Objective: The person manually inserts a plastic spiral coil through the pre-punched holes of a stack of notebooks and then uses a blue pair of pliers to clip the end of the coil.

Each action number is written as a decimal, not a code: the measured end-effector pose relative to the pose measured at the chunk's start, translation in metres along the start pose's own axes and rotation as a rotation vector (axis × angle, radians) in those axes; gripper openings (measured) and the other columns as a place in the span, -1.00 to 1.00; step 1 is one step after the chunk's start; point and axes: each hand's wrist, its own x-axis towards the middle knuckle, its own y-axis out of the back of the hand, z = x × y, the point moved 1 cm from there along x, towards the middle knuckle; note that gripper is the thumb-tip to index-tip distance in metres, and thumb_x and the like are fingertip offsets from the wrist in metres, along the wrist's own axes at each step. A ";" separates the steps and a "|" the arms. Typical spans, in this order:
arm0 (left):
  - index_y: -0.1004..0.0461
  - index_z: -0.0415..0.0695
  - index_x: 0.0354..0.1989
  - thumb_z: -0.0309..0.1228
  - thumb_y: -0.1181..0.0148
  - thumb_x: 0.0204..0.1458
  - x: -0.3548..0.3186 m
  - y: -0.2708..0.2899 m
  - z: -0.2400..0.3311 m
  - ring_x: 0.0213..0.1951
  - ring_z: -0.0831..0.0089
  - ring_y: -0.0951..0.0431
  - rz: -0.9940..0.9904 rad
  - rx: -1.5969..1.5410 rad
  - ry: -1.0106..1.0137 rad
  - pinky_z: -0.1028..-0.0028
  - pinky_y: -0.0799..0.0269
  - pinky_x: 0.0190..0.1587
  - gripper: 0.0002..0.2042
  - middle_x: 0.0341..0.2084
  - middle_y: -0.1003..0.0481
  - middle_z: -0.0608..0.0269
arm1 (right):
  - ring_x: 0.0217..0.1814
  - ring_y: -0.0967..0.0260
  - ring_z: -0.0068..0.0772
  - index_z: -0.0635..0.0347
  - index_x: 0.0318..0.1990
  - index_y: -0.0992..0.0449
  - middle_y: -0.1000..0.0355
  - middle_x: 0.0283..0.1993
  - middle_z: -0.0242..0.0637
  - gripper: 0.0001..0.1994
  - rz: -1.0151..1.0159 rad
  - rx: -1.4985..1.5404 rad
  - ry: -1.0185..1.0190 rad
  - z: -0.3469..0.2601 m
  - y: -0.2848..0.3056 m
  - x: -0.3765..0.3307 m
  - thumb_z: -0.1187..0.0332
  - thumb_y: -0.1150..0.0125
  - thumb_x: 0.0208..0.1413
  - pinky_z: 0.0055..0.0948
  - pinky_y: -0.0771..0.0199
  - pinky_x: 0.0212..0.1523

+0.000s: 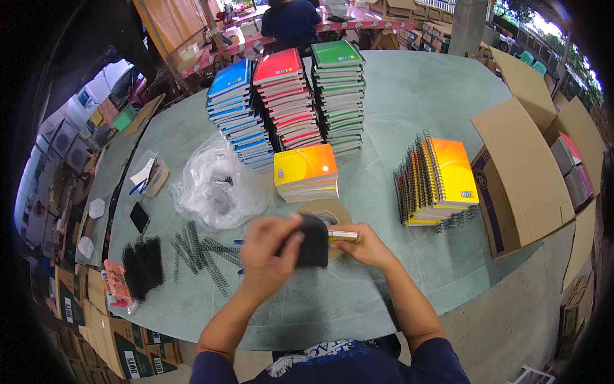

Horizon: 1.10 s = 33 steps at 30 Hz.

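My left hand (272, 256), partly smeared by motion, curls its fingers on a bent black cover (314, 242) in front of me. My right hand (366, 246) pinches a small notebook (343, 235), its pale page edge showing against the black cover. Whether the two are joined is hidden. Just behind my hands lies a roll of tape (337, 210). Blue tips of a tool (238, 242) show beside my left hand. Loose black binding coils (199, 253) lie to the left, next to a dense bundle of coils (143, 265).
Tall stacks of blue (240, 118), red (288, 99) and green notebooks (338, 96) stand behind yellow-orange notebooks (306, 173). Coil-bound notebooks (441, 179) sit right, beside an opened carton (521, 173). Clear plastic (214, 185), a phone (139, 217) and a small tub (157, 179) lie left. A person (290, 22) is beyond.
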 end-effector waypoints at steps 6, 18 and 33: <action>-0.46 -0.18 -0.20 -0.52 -0.34 -0.22 -0.014 -0.014 0.005 -0.39 0.33 -0.44 -0.042 -0.032 -0.035 0.44 -0.36 -0.34 -0.67 -0.39 -0.44 0.20 | -0.11 -0.37 -0.56 0.26 -0.04 -0.46 -0.50 -0.13 -0.34 -0.68 0.071 0.177 0.072 -0.008 -0.002 0.003 0.60 -0.14 0.00 -0.55 -0.35 -0.06; -0.42 -0.12 -0.35 -0.38 -0.30 -0.22 -0.007 -0.020 -0.037 -0.29 0.26 -0.40 -0.150 0.162 -0.186 0.32 -0.22 -0.24 -0.76 -0.41 -0.41 0.20 | -0.18 -0.37 -0.63 0.28 -0.15 -0.53 -0.50 -0.22 -0.37 -0.77 0.089 0.206 -0.022 -0.011 -0.002 0.001 0.60 -0.17 -0.01 -0.60 -0.36 -0.11; -0.43 -0.13 -0.28 -0.36 -0.27 -0.15 0.001 -0.024 -0.029 -0.31 0.25 -0.39 -0.180 0.209 -0.198 0.30 -0.21 -0.21 -0.75 -0.40 -0.43 0.22 | -0.14 -0.40 -0.56 0.29 -0.17 -0.55 -0.52 -0.19 -0.31 -0.76 0.183 0.205 0.015 -0.006 -0.010 -0.004 0.63 -0.15 -0.04 -0.57 -0.38 -0.07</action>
